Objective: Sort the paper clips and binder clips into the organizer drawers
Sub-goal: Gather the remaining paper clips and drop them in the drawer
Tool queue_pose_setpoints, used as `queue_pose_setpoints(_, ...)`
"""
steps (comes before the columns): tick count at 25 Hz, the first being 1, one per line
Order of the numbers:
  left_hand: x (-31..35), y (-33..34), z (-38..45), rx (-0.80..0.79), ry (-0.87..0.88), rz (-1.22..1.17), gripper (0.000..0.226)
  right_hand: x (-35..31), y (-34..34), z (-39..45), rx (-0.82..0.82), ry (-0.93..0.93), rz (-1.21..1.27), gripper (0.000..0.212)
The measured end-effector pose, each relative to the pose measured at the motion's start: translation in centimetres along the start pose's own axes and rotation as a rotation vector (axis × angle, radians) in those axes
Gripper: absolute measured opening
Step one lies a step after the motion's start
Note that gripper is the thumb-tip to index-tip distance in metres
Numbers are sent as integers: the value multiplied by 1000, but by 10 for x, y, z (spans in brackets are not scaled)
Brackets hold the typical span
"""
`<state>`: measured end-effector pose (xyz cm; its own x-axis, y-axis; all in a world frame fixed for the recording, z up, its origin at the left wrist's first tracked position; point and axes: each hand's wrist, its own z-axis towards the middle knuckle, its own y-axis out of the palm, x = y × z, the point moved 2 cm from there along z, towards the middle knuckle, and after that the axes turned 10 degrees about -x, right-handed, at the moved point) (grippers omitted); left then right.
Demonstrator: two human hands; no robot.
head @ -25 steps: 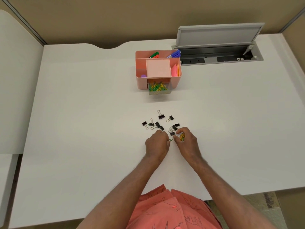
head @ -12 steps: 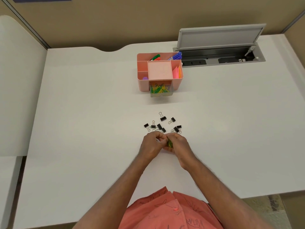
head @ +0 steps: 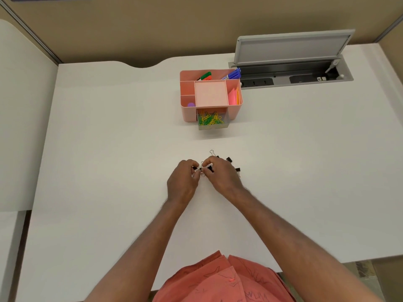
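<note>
1. Far left of the frame, bare white desk (head: 109,149) and nothing but surface.
2. Centre frame, the left hand (head: 182,182) sits low on the desk, fingers (head: 193,165) curled in and pinching at a small black binder clip (head: 194,168) at its tips.
3. Right beside it, nearly touching, the right hand (head: 220,174) has its fingers curled down, pinching another black binder clip (head: 209,168) with wire handles showing between the two hands.
4. Just past the right hand, loose binder clips (head: 229,159) lie on the desk, a few peeking out beyond the knuckles, one silver handle sticking up above them.
5. Up the frame from the hands, well apart, the pink organizer (head: 210,94) stands with its clear drawer (head: 212,123) pulled out toward the person, full of yellow and green paper clips (head: 209,120).
6. In the organizer's top compartments: green and blue markers (head: 232,74) at the back, sticky notes (head: 234,97) at the right.
7. Upper right, a grey cable hatch (head: 292,62) set in the desk stands with its lid raised.
8. Bottom centre, a coral shirt (head: 222,280).
</note>
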<state>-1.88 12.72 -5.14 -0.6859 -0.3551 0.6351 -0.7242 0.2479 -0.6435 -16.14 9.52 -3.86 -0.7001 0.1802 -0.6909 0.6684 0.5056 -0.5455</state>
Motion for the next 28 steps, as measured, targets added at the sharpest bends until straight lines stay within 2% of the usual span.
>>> queue_pose_setpoints(3, 2, 2, 4, 9, 14, 68, 15, 1, 6, 13, -8, -58, -227, 18)
queue_pose_setpoints(8, 2, 1, 7, 6, 22, 148, 18, 5, 2, 23, -12, -105, -338, 15)
queue_pose_setpoints(15, 5, 4, 13, 15, -33, 117, 14, 5, -3, 26, 26, -78, -305, 15)
queue_pose_setpoints(23, 13, 7, 23, 15, 18, 368, 18, 10, -6, 25, 56, -46, -310, 16)
queue_pose_setpoints(28, 15, 7, 20, 25, 28, 289, 16, 12, -5, 24, 72, -45, -289, 17)
